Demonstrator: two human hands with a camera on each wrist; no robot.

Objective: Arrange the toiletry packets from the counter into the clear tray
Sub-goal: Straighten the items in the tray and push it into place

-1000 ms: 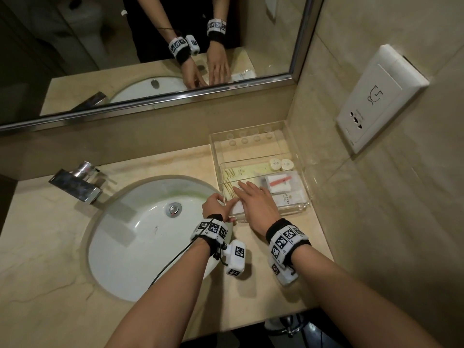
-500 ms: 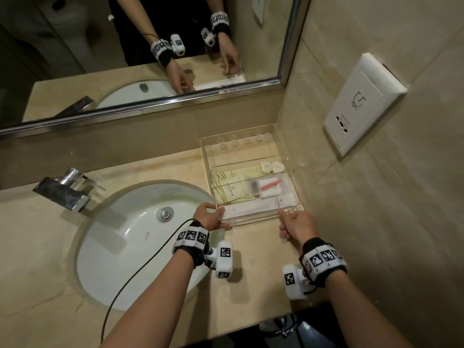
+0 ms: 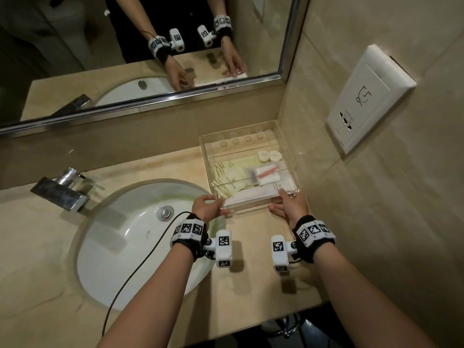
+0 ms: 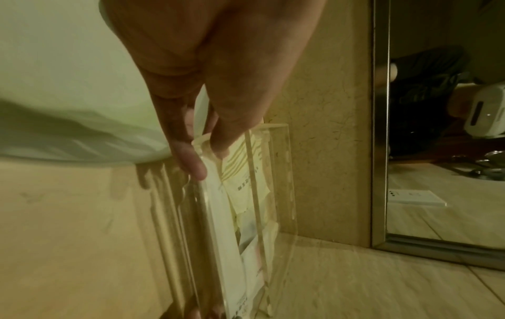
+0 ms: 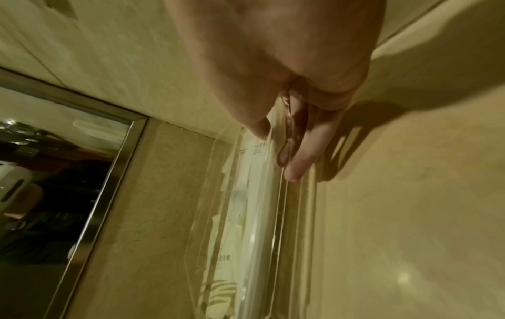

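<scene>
The clear tray (image 3: 251,136) stands in the counter's back right corner, against the side wall. Inside lie yellow packets (image 3: 231,179), a long white packet (image 3: 253,194) along the front wall, a clear bag with a red item (image 3: 267,173) and two round white caps (image 3: 268,155). My left hand (image 3: 208,208) pinches the tray's near left corner, thumb on the rim. My right hand (image 3: 288,207) pinches the near right corner the same way. The left wrist view shows the left hand (image 4: 207,159) on the tray wall (image 4: 278,183). In the right wrist view the right hand (image 5: 276,151) grips the tray (image 5: 218,215).
A white sink (image 3: 120,247) with a chrome faucet (image 3: 62,192) fills the counter's left. A mirror (image 3: 125,46) runs along the back wall. A wall socket (image 3: 364,101) sits on the right wall above the tray. A black cable (image 3: 140,249) crosses the basin.
My right hand left the packets inside the tray and took hold of its near right corner. The left hand stays at the near left corner.
</scene>
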